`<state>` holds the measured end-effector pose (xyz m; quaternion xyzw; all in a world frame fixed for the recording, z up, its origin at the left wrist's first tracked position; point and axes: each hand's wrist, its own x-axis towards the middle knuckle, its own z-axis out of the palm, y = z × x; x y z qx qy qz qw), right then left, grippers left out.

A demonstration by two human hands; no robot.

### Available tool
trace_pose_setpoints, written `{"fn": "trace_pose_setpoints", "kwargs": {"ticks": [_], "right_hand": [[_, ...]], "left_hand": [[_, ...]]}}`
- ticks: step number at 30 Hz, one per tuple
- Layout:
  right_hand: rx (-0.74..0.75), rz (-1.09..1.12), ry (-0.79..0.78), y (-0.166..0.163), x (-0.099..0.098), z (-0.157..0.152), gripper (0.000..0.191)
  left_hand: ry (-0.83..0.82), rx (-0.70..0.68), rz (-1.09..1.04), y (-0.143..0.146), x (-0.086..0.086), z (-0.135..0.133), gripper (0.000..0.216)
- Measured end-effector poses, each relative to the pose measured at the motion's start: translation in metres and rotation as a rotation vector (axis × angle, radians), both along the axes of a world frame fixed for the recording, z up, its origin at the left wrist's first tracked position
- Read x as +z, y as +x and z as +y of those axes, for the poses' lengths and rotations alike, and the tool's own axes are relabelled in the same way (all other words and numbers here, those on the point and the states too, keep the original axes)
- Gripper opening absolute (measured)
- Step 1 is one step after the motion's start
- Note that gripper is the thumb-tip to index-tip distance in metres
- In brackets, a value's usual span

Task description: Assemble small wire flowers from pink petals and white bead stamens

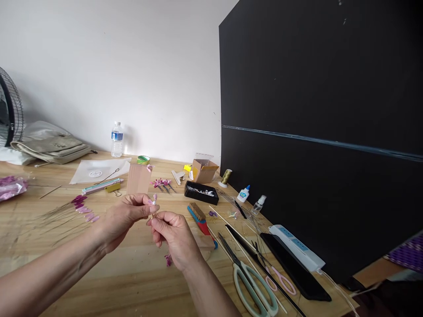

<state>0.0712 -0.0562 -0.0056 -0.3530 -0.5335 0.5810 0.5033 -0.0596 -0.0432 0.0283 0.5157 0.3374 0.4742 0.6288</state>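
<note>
Between thumb and fingers, my left hand (134, 213) pinches a small pale pink flower (154, 200) with a white bead-like centre. Just below it, my right hand (175, 235) is closed at the flower's thin stem, its thumb and index finger pressed together. The fingertips hide most of that stem. Behind the hands stands a pinkish-brown board (139, 178). Wired magenta and pink petals (84, 209) lie on the wood to the left of my left hand. Purple flowers on dark stems (161, 184) rest beyond the hands, and a magenta blossom (168, 259) is partly covered by my right hand.
Large scissors (253, 281), pink-handled scissors (279, 279), a brush (200, 218) and a power strip (297, 246) occupy the right side. A black tray (201, 193), cardboard box (204, 171), glue bottle (243, 193) and water bottle (116, 140) stand farther back. A black panel (317, 110) borders the right.
</note>
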Motion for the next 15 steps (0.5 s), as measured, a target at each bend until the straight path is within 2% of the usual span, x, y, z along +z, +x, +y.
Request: {"fn": "trace_pose_setpoints", "kwargs": {"ticks": [4, 7, 11, 15], "right_hand": [[-0.256, -0.223, 0.105, -0.005, 0.002, -0.007, 0.007], [-0.474, -0.393, 0.247, -0.010, 0.004, -0.012, 0.015], [-0.460, -0.334, 0.240, -0.019, 0.007, -0.010, 0.002], [-0.429, -0.210, 0.169, -0.027, 0.006, -0.003, 0.009]], "left_hand": [[0.087, 0.143, 0.020, 0.003, -0.004, 0.001, 0.014], [0.130, 0.217, 0.039, 0.004, -0.007, 0.002, 0.014], [0.138, 0.167, 0.006, 0.003, -0.009, 0.002, 0.017], [0.088, 0.056, -0.066, 0.005, -0.010, 0.001, 0.018]]}}
